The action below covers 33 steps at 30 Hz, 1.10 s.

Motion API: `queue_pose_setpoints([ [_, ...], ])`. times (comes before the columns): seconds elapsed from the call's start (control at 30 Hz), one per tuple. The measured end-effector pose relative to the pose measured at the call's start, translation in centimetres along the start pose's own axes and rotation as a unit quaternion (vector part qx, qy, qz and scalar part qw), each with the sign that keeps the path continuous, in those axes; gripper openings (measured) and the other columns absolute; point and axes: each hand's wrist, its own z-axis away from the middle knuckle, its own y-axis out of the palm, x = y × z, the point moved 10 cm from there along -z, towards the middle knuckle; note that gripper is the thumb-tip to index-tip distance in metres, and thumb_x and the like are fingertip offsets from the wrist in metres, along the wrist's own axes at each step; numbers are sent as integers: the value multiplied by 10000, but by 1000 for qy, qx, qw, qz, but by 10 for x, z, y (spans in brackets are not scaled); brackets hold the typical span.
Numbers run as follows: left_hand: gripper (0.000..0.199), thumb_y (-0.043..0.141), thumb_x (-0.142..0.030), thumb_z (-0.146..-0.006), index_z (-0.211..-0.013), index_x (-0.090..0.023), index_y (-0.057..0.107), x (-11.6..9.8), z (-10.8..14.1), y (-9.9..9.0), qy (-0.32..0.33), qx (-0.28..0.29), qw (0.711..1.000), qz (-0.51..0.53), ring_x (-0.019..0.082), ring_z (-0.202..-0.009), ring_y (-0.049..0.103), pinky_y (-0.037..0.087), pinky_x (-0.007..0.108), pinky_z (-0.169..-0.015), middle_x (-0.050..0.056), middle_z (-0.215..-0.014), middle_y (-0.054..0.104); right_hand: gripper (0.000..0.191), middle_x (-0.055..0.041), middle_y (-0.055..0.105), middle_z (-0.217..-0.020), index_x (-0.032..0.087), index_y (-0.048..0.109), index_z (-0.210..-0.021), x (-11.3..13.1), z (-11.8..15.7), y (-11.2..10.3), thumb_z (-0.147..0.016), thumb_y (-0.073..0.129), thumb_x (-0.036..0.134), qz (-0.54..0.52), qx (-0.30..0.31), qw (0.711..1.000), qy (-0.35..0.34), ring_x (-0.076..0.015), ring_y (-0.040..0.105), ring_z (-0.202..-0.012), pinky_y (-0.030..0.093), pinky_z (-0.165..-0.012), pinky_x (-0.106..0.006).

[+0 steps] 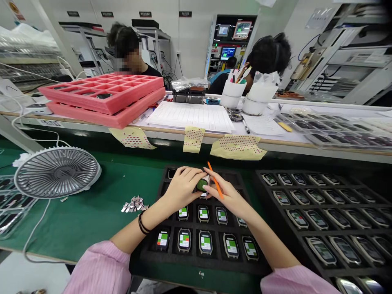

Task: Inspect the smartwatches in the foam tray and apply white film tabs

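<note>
My left hand (183, 185) is curled closed around a watch (201, 185), and my right hand (228, 194) is bent in against it, thumb on the watch, with an orange stick (216, 181) gripped in the fingers. The watch sits between my hands, above a black tray (196, 262) of lit watches on the green bench (113, 183). Small silvery pieces (134, 204) lie scattered left of the tray; a second watch tray (294, 237) stands to its right.
</note>
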Motion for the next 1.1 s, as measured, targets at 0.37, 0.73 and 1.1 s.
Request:
queue_pose_setpoints([
  [0.37, 475, 678, -206, -724, -1191, -224, 595, -4, -1, -24, 4, -64, 990, 125, 250, -1130, 573, 415, 405, -983, 68, -1163, 669, 407, -41, 707, -1032, 237, 684, -1102, 4, -9, 2, -718, 788, 321, -189, 97, 977, -4, -192, 660, -936, 499, -887, -337],
  [0.73, 451, 676, -203, -711, -1158, -224, 615, -4, -2, -14, -4, -41, 979, 198, 267, -1116, 589, 421, 435, -986, 78, -1150, 683, 376, -9, 684, -874, 216, 676, -979, 0, -8, 6, -643, 836, 268, -251, 110, 961, 23, -156, 652, -822, 503, -751, -277],
  [1.1, 440, 707, -226, -699, -1131, -208, 623, -6, -2, -14, 8, -70, 977, 204, 273, -1060, 616, 445, 450, -944, 88, -1087, 707, 393, 0, 698, -806, 215, 666, -942, 1, -6, 8, -590, 840, 227, -253, 61, 965, 35, -182, 688, -747, 537, -710, -308],
])
